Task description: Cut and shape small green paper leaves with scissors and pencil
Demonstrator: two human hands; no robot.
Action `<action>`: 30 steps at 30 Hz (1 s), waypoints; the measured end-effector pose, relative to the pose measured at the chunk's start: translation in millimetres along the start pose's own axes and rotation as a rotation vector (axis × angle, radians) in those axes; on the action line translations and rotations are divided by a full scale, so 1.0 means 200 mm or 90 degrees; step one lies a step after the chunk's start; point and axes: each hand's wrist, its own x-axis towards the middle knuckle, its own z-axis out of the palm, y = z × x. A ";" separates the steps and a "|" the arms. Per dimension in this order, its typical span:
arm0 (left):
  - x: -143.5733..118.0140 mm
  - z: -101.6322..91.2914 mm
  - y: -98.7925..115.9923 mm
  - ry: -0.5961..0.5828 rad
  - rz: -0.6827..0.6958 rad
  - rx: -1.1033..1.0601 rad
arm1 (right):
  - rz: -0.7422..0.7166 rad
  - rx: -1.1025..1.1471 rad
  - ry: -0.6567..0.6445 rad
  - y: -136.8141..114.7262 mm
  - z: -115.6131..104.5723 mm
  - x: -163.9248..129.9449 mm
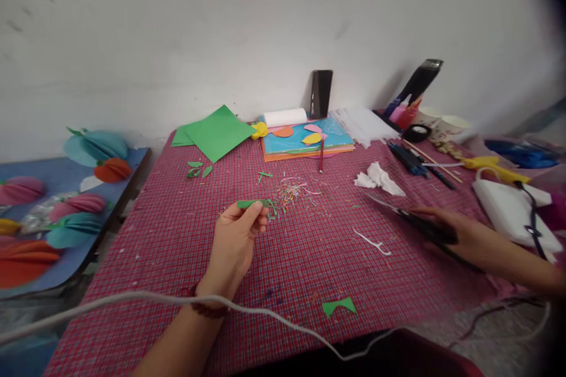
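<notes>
Left hand (pixel 236 238): narrow grip, thumb pressing small green paper piece (pixel 246 204) to fingers above middle of red-checked, cloth-covered counter (pixel 168 259), likely for steadiness. Right hand (pixel 457 237), near right edge: grip holds black-handled metal scissors (pixel 424 227), blades pointing inward. Black rectangular phone (pixel 321 94) at back edge, apparently wall-propped. Square green paper sheets (pixel 221 134) near back-left corner, seemingly clear of hands.

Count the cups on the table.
2: the left cup sits behind the black tape; the right cup is to the tape's right. Any more stacked inside would be hidden.
</notes>
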 end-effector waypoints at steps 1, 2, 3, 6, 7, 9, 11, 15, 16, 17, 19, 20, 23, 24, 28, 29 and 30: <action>0.00 0.00 0.01 0.001 0.004 -0.012 | 0.017 0.085 -0.033 -0.01 -0.01 -0.02; -0.01 0.00 0.02 0.000 0.005 -0.020 | 0.044 0.146 -0.053 -0.04 -0.03 -0.04; -0.01 0.00 0.02 -0.003 0.004 -0.023 | 0.062 0.192 -0.052 -0.09 -0.04 -0.05; -0.02 0.00 0.02 -0.018 -0.014 -0.006 | 0.005 0.292 -0.110 -0.35 -0.05 -0.06; -0.01 0.00 0.02 -0.023 -0.020 0.004 | -0.035 0.339 -0.144 -0.46 -0.04 -0.04; -0.01 0.00 0.02 -0.028 -0.027 0.024 | -0.125 0.458 -0.212 -0.67 0.00 0.04; 0.01 -0.01 0.02 -0.018 -0.010 0.044 | -0.217 0.555 -0.277 -0.86 0.07 0.13; 0.03 -0.03 0.05 0.038 0.091 0.079 | -0.303 0.648 -0.342 -1.09 0.16 0.27; 0.04 -0.03 0.06 0.049 0.106 0.075 | -0.305 0.665 -0.345 -1.11 0.18 0.29; 0.04 -0.03 0.07 0.054 0.109 0.066 | -0.300 0.680 -0.345 -1.12 0.19 0.30; 0.03 -0.03 0.07 0.052 0.093 0.039 | -0.283 0.698 -0.341 -1.10 0.21 0.32; 0.03 -0.03 0.07 0.045 0.079 0.027 | -0.274 0.705 -0.343 -1.09 0.21 0.32; 0.01 -0.02 0.05 0.026 0.040 0.003 | -0.254 0.723 -0.380 -1.04 0.23 0.31; 0.01 -0.02 0.05 0.021 0.033 -0.004 | -0.251 0.730 -0.394 -1.03 0.24 0.31; 0.01 -0.01 0.04 0.014 0.024 -0.032 | -0.236 0.751 -0.429 -1.03 0.26 0.32; 0.01 -0.01 0.05 0.015 0.022 -0.037 | -0.228 0.757 -0.432 -1.03 0.26 0.32; 0.01 -0.01 0.05 0.015 0.020 -0.042 | -0.218 0.762 -0.434 -1.03 0.26 0.32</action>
